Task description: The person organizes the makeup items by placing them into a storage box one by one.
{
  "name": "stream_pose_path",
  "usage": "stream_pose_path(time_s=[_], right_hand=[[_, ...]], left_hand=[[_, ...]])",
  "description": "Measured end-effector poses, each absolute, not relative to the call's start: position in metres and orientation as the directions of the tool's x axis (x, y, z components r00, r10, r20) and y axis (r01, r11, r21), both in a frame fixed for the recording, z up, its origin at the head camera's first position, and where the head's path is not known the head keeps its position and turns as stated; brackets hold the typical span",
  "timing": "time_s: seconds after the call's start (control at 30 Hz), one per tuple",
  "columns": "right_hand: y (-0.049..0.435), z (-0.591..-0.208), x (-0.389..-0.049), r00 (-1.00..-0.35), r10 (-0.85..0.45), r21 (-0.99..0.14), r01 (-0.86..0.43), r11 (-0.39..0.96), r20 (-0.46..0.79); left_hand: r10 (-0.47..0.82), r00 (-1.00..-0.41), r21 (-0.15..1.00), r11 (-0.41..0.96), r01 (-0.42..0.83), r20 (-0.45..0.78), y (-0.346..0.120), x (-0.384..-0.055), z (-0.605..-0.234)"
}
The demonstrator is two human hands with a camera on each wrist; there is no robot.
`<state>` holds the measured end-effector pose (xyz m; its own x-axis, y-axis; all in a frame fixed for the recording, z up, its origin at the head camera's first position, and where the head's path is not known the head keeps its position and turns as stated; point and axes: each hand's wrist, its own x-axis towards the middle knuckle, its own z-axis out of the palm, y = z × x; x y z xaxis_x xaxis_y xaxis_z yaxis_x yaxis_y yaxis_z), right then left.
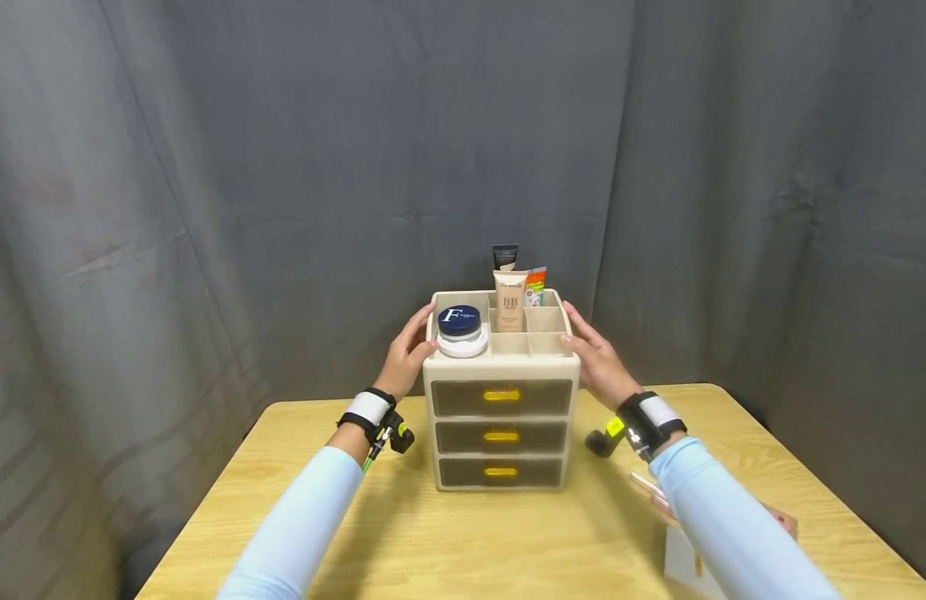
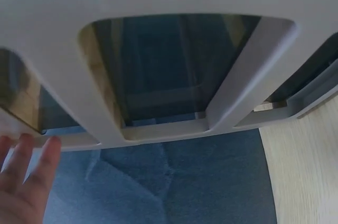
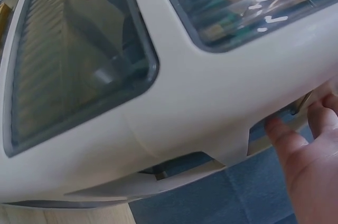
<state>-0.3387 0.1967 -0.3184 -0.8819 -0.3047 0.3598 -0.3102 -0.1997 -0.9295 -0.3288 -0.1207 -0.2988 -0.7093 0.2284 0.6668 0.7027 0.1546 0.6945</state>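
A cream drawer organizer [image 1: 502, 364] with yellow-handled, dark see-through drawers stands upright on the table. My left hand [image 1: 406, 354] holds its upper left side, thumb near the front rim; in the left wrist view, the fingers [image 2: 46, 160] touch the edge of the side frame. On the upper right side, my right hand [image 1: 598, 360] grips with its thumb over the rim; the right wrist view shows digits [image 3: 288, 139] at a side opening. A blue-lidded jar [image 1: 459, 320] on a white round case [image 1: 463, 343] fills the top left compartment. A BB cream tube [image 1: 510, 304] stands mid-top.
Behind the BB cream are a black-capped tube [image 1: 505, 255] and an orange-and-white tube [image 1: 535, 286]. Partly under my right forearm lie a white box [image 1: 683, 558] and slim pinkish items [image 1: 648, 486] on the wooden table [image 1: 447, 550]. Grey curtains [image 1: 402, 167] surround the table's back and sides.
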Motion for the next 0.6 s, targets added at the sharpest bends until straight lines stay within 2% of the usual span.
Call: stream_pose_path(time_s=[0.33, 0.47, 0.6], right_hand=[[0.201, -0.313, -0.338, -0.888, -0.301, -0.937, -0.321, -0.14, 0.349], [0.206, -0.311, -0.334, -0.9, -0.29, -0.945, -0.32, -0.066, 0.325], [0.212, -0.306, -0.33, -0.907, -0.256, -0.931, -0.36, 0.064, 0.333]], left_hand=[[0.213, -0.725, 0.701, 0.188, 0.688, 0.655, -0.118, -0.327, -0.3], [0.23, -0.731, 0.704, 0.199, 0.682, 0.643, -0.116, -0.328, -0.301], [0.244, -0.728, 0.702, 0.198, 0.684, 0.64, -0.114, -0.329, -0.3]])
